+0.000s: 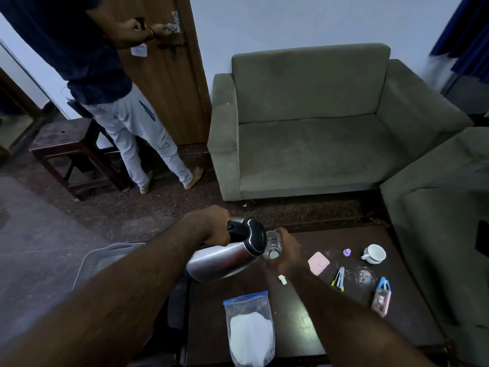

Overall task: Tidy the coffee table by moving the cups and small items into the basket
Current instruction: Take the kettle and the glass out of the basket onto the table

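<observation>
A dim sitting room: a grey-green sofa [317, 123] against the wall, a dark coffee table [317, 327] below me, and a second person [105, 88] busy at the door [169, 83], well apart from my work. My left hand [215, 227] is curled round the black handle of a steel kettle [225, 256], which lies tipped with its long axis running from lower left up to its spout at the right. That spout meets a clear glass [272, 246], which my right hand [287, 254] grips from the right, above the table's far-left part. The grey basket [105, 258] sits off the table's left edge, under my left forearm, so the glass has to travel leftward across the kettle to reach it; I judge the left hand nearer the basket, but it is occupied. Still on the table, all right of my right hand: a white cup [374, 254], a pink case [318, 263], a purple cap [346, 252] and a clip [338, 279]. A zip bag [250, 332] lies near me.
</observation>
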`<state>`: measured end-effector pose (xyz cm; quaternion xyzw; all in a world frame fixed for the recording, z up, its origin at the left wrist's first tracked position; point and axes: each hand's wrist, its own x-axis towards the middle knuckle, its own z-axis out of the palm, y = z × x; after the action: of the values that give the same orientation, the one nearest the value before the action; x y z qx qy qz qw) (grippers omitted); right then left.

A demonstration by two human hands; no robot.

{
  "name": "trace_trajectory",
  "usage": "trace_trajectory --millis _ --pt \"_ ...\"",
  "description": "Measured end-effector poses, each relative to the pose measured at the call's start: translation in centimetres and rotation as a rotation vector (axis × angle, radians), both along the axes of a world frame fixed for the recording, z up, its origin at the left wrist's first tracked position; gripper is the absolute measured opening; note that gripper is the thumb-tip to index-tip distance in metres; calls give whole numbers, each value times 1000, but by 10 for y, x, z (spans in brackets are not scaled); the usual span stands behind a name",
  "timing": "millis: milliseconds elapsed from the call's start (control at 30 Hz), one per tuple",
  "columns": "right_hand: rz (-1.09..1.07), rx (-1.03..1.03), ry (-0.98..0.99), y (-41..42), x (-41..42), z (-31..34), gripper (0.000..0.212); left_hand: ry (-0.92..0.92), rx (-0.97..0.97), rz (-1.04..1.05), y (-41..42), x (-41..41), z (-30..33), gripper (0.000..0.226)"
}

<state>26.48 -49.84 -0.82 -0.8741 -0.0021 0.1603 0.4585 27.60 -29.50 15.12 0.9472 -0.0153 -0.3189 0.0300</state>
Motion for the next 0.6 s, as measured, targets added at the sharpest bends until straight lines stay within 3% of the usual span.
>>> trace_trajectory --millis 100,267,600 --pt "-20 -38 14 6 4 3 30 0 24 -24 1 2 3 16" --pt "-9 -86 27 5 4 0 59 -15 42 -83 4 7 8 15" --pt "1 -44 28 6 7 -2 59 -11 111 -164 7 16 15 11"
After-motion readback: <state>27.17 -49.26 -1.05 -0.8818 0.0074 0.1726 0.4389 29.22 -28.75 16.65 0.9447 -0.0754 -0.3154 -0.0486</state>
